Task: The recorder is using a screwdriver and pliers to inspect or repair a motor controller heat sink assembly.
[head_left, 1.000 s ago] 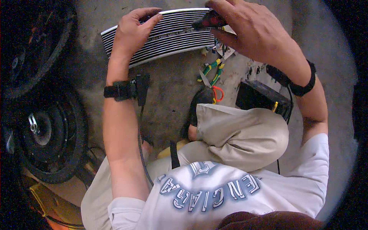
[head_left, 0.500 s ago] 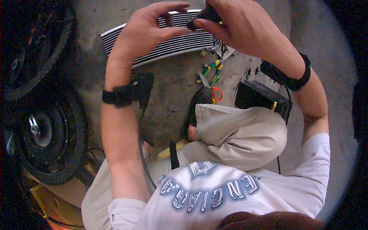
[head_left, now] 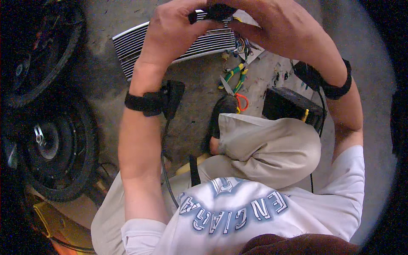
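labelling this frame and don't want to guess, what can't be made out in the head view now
Head view, all:
Black object: full shape, covered by the right hand and left hand; the left hand's grip is unclear.
Ribbed panel: middle, behind the left hand.
Wires: too small to trace.
Upper wheel: partly lost in the dark left side.

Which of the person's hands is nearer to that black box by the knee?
Right. The right hand is ahead of the black box, slightly to its left; the left hand is farther left, by the slatted panel.
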A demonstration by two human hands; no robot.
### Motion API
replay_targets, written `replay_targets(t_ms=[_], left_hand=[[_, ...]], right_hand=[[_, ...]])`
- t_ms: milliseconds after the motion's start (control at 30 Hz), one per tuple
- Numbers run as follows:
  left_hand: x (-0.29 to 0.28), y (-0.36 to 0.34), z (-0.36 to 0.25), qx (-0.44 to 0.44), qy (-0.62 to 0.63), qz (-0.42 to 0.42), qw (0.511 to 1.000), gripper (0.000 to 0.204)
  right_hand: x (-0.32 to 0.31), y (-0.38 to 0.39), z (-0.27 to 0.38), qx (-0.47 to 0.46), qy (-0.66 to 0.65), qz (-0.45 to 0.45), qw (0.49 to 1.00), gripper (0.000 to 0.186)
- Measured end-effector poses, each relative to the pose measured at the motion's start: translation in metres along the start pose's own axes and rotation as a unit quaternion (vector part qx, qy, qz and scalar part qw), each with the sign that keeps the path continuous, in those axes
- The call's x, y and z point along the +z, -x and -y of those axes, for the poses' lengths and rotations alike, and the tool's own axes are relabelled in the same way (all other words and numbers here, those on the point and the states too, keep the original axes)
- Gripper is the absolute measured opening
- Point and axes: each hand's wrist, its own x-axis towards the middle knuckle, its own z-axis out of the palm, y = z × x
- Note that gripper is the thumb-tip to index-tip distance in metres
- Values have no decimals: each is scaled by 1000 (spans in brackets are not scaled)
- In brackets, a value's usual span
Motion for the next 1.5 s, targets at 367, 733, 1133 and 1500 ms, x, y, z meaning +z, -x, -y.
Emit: replay_targets(t_ms=[367,733,1133,1500], left_hand=[[11,-1,19,-20,76,7,997,34],[9,6,34,-125,171,-3,977,34],[8,11,50,-156,148,-112,970,31],[7,14,48,-187,202,-134,952,28]], right_hand=[[13,-15,-20,25,9,3,1000,25],[27,-7,-23,51,-31,38,998,33],[40,6,-27,140,-125,-63,980,36],[40,63,-28,183,-321,-182,911,28]])
